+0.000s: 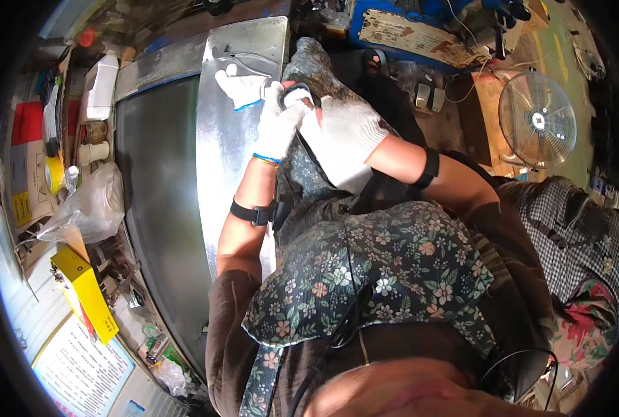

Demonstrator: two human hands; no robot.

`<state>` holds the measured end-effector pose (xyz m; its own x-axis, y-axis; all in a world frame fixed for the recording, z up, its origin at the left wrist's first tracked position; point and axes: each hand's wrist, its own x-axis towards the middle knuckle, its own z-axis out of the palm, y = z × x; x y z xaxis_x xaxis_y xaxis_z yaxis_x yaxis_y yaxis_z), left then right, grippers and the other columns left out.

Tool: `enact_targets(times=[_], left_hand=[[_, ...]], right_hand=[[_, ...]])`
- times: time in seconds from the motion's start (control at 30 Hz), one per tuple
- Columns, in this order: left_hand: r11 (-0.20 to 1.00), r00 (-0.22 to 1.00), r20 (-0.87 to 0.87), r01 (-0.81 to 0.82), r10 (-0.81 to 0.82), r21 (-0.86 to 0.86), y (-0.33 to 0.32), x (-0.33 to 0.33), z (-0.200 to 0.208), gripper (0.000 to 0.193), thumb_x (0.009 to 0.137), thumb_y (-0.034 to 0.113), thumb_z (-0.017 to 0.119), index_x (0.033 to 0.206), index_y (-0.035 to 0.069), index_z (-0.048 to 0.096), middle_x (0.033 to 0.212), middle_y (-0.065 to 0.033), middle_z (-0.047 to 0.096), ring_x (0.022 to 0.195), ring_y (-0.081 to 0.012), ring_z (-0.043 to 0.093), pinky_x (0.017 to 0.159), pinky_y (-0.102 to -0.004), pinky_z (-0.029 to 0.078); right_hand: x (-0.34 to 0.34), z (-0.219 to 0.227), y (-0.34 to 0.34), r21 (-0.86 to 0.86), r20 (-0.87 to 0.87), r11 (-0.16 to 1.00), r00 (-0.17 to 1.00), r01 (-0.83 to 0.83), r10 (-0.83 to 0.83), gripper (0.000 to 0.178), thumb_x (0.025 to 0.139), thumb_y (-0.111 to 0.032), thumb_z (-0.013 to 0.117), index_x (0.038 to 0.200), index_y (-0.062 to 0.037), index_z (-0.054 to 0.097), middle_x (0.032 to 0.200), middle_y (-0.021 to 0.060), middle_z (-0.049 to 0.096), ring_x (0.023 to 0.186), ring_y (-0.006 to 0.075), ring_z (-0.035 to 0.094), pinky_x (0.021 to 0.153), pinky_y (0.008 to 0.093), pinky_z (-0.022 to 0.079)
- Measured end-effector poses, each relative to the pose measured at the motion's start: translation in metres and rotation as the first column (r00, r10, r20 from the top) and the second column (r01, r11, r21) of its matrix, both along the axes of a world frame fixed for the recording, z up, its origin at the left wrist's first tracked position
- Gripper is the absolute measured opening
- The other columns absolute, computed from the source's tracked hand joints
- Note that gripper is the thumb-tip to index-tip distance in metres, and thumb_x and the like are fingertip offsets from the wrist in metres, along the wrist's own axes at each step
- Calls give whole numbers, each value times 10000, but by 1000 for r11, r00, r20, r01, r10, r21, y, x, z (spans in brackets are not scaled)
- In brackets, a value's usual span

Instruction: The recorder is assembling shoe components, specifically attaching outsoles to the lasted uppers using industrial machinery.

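Both my hands wear white knit gloves and meet above my lap. My left hand (277, 129) is closed around the left side of a small round white piece with a dark rim (297, 96); its exact kind does not show. From the right, my right hand (348, 128) grips the piece's near edge, its fingers partly hidden. Below the hands, a plain white sheet-like thing (341, 165) hangs over my lap; whether it joins the piece I cannot tell. Beside my left hand, an empty white glove with a blue cuff (241, 88) lies on the shiny metal tabletop (215, 149).
Thin grey bent wires (248, 61) lie beyond the spare glove. At left are a white bottle (102, 87), a plastic bag (94, 205) and a yellow box (87, 292). A fan (537, 120) stands at right, near a person in a checked sleeve (574, 226). A blue machine (421, 35) is ahead.
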<state>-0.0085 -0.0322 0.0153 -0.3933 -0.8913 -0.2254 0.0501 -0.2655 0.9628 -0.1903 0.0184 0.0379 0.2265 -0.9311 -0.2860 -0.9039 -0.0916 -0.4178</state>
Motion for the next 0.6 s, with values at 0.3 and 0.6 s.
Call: enact_targets(times=[0.3,0.6], left_hand=[[982,919,-395,99,-26,164,3,-2,8,438,959,235,639,1328,29,525,1237,-108,614,1144,-218,587,1033,-356,459],[892,408,868,220,285,-396,21,24,6,449,1031,394,426,1159,25,649,903,-291,690,886,-424,697,789,-487,551]], right_hand=[[-33,-42,43,371,846,927,428,-44,-318,722,1047,-330,502,1584,15,164,1393,155,544,1264,183,521,1025,301,418],[42,-15,24,360,425,904,822,230,-379,870,985,-474,527,1578,-1,102,1570,312,302,1383,436,446,1132,462,364]])
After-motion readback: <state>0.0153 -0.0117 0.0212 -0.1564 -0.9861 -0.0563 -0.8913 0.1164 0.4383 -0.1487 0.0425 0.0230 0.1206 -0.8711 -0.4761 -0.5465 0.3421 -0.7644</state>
